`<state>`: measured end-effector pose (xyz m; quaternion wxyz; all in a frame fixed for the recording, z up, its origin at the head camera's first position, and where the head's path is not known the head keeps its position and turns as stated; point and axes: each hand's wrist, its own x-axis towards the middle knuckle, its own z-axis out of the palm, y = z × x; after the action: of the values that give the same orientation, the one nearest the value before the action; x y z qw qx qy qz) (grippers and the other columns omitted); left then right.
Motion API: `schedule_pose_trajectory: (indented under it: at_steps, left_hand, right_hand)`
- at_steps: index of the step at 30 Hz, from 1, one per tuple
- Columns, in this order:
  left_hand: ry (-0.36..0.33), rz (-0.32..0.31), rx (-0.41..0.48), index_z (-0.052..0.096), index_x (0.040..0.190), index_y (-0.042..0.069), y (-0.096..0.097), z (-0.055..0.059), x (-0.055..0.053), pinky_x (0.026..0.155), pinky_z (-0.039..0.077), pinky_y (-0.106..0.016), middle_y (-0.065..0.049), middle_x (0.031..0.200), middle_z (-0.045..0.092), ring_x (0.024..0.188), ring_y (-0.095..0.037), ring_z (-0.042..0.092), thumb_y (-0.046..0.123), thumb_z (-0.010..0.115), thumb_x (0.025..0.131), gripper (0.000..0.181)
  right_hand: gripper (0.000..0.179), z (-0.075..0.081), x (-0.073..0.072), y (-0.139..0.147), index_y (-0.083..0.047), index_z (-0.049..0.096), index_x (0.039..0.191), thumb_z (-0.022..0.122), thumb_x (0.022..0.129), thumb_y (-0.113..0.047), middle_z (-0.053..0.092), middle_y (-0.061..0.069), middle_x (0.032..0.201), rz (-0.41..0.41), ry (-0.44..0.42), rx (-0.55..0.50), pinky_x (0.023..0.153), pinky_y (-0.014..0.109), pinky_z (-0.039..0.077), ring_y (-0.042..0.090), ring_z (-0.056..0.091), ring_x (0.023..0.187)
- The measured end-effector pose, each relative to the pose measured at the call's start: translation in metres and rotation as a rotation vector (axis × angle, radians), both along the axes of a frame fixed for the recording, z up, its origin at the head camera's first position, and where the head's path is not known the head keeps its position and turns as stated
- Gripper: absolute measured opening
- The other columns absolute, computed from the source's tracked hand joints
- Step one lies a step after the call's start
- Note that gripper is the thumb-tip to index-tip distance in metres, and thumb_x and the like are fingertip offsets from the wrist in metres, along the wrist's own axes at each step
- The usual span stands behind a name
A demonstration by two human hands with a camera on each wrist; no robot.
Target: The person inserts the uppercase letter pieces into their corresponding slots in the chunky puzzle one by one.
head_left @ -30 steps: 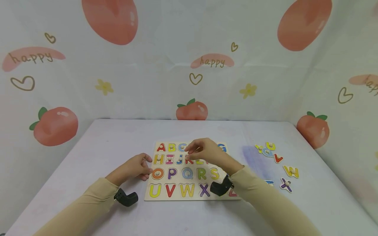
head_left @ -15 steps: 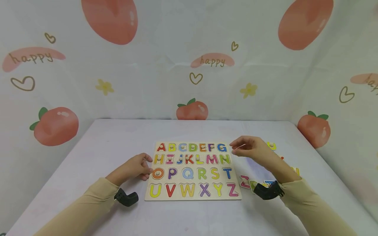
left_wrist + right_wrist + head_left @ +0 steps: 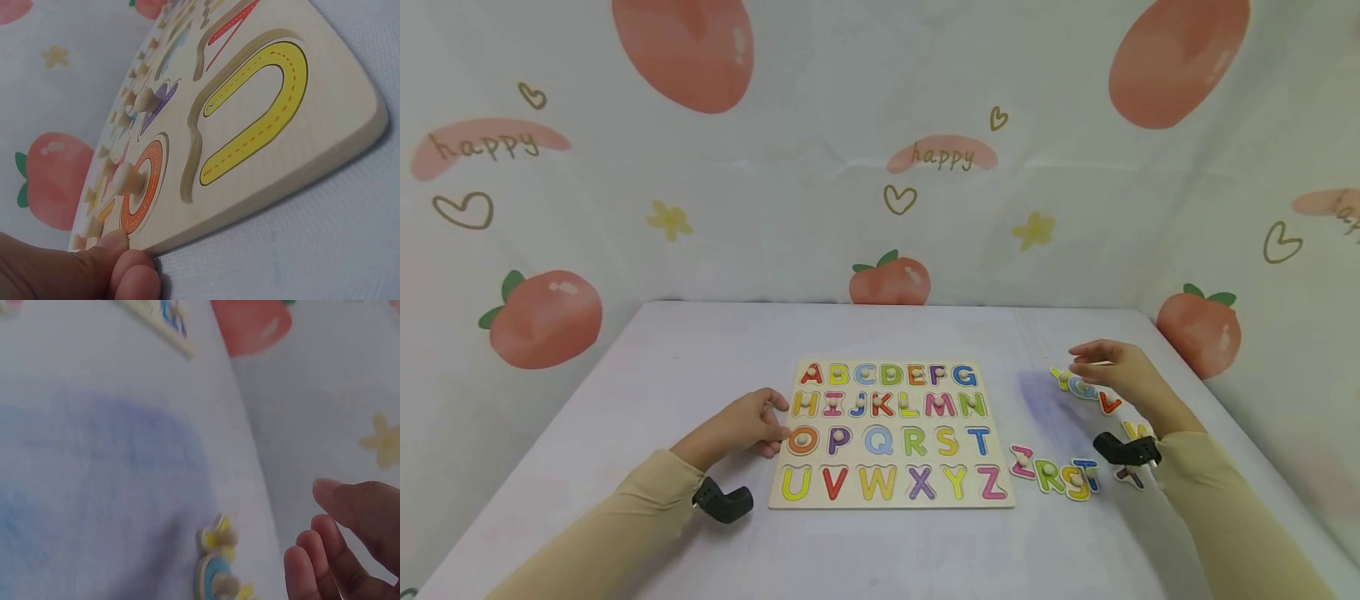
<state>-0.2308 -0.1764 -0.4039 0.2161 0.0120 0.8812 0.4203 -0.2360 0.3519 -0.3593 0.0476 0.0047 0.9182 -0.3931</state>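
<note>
A wooden alphabet puzzle board (image 3: pixel 891 498) lies flat on the table. Knobbed letters A to P sit in its slots; the slots from Q to Z show only printed letters. At the board's left edge my left hand (image 3: pixel 741 429) grips the rim beside the orange O (image 3: pixel 145 187), thumb tip on top, curled fingers against the side. My right hand (image 3: pixel 1120 371) hovers above the loose letters at the right, thumb and fingers apart, holding nothing. Beneath or beside it are the yellow Y (image 3: pixel 1061 378), light blue Q (image 3: pixel 1082 388) and red V (image 3: pixel 1109 404); the U is hidden.
Nearer the board's right side lie a pink Z (image 3: pixel 1022 461), green R (image 3: pixel 1048 476), yellow S (image 3: pixel 1077 483) and blue T (image 3: pixel 1086 468). The W (image 3: pixel 1137 430) and X (image 3: pixel 1129 476) are partly covered by my right wrist. A printed cloth backdrop rises behind.
From over the middle of the board, my right hand has moved right to the loose letters, uncovering the board and the Z, R, S and T. My left hand stays at the left edge.
</note>
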Motion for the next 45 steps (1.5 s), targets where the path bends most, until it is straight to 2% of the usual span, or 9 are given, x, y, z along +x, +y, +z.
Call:
schedule_pose_trajectory:
  at_steps: [3, 9, 16, 20, 28, 33, 39, 45]
  left_hand:
    - [-0.002, 0.005, -0.008, 0.045, 0.121, -0.003, 0.000, 0.001, 0.000, 0.056, 0.054, -0.024, -0.009, 0.075, 0.060, 0.058, -0.013, 0.059, 0.004, 0.069, 0.087, 0.042]
    - [0.002, 0.008, -0.020, 0.045, 0.121, -0.002, 0.002, 0.002, 0.000, 0.056, 0.054, -0.024, -0.009, 0.075, 0.060, 0.057, -0.013, 0.059, 0.004, 0.069, 0.087, 0.042]
    - [0.006, 0.011, -0.024, 0.046, 0.120, -0.002, 0.002, 0.001, -0.001, 0.055, 0.054, -0.024, -0.008, 0.073, 0.060, 0.056, -0.013, 0.059, 0.004, 0.069, 0.087, 0.041]
    - [0.009, 0.009, -0.031, 0.046, 0.120, -0.002, 0.002, 0.000, 0.000, 0.056, 0.054, -0.024, -0.008, 0.073, 0.060, 0.056, -0.013, 0.059, 0.005, 0.070, 0.086, 0.042]
    - [0.003, 0.010, -0.028, 0.046, 0.120, -0.002, 0.002, 0.000, -0.002, 0.055, 0.054, -0.024, -0.008, 0.072, 0.060, 0.056, -0.013, 0.060, 0.004, 0.069, 0.087, 0.041]
    - [0.006, 0.006, -0.022, 0.046, 0.120, -0.003, 0.002, 0.000, -0.002, 0.055, 0.054, -0.025, -0.008, 0.072, 0.060, 0.056, -0.013, 0.060, 0.003, 0.069, 0.086, 0.042]
    - [0.011, 0.007, -0.028, 0.046, 0.120, -0.002, 0.002, 0.000, -0.002, 0.055, 0.054, -0.025, -0.009, 0.073, 0.060, 0.056, -0.013, 0.059, 0.004, 0.070, 0.086, 0.042]
    - [0.003, 0.006, -0.027, 0.046, 0.121, -0.002, 0.001, 0.001, -0.001, 0.056, 0.054, -0.025, -0.008, 0.073, 0.060, 0.056, -0.013, 0.059, 0.004, 0.070, 0.086, 0.042]
  right_hand:
    - [0.057, -0.008, -0.006, 0.011, 0.006, 0.050, 0.132, 0.064, 0.094, -0.032, 0.056, 0.027, 0.124, -0.014, -0.030, 0.028, 0.078, 0.024, 0.054, 0.017, 0.063, 0.096]
    - [0.054, -0.016, -0.013, 0.024, 0.003, 0.052, 0.131, 0.064, 0.093, -0.034, 0.057, 0.024, 0.127, -0.049, -0.136, 0.066, 0.084, 0.035, 0.049, 0.027, 0.054, 0.104]
    - [0.043, -0.024, -0.022, 0.032, -0.001, 0.064, 0.116, 0.072, 0.087, -0.032, 0.062, 0.022, 0.118, -0.063, -0.227, 0.114, 0.075, 0.028, 0.048, 0.024, 0.054, 0.092]
    - [0.045, -0.026, -0.024, 0.034, -0.001, 0.065, 0.114, 0.074, 0.085, -0.035, 0.064, 0.020, 0.113, -0.043, -0.247, 0.143, 0.077, 0.032, 0.048, 0.023, 0.055, 0.090]
    - [0.043, -0.029, -0.026, 0.036, -0.001, 0.065, 0.114, 0.074, 0.085, -0.032, 0.066, 0.012, 0.104, -0.008, -0.266, 0.146, 0.072, 0.027, 0.048, 0.022, 0.055, 0.088]
    - [0.044, -0.030, -0.027, 0.038, -0.002, 0.066, 0.112, 0.073, 0.085, -0.035, 0.066, 0.013, 0.103, -0.007, -0.273, 0.171, 0.074, 0.030, 0.047, 0.023, 0.054, 0.088]
    - [0.040, -0.022, -0.027, 0.033, -0.001, 0.065, 0.111, 0.071, 0.088, -0.033, 0.065, 0.016, 0.105, -0.023, -0.262, 0.185, 0.073, 0.031, 0.047, 0.023, 0.054, 0.086]
    - [0.042, -0.010, -0.026, 0.025, -0.001, 0.064, 0.115, 0.069, 0.090, -0.033, 0.069, 0.009, 0.103, -0.002, -0.198, 0.169, 0.076, 0.032, 0.048, 0.022, 0.058, 0.089]
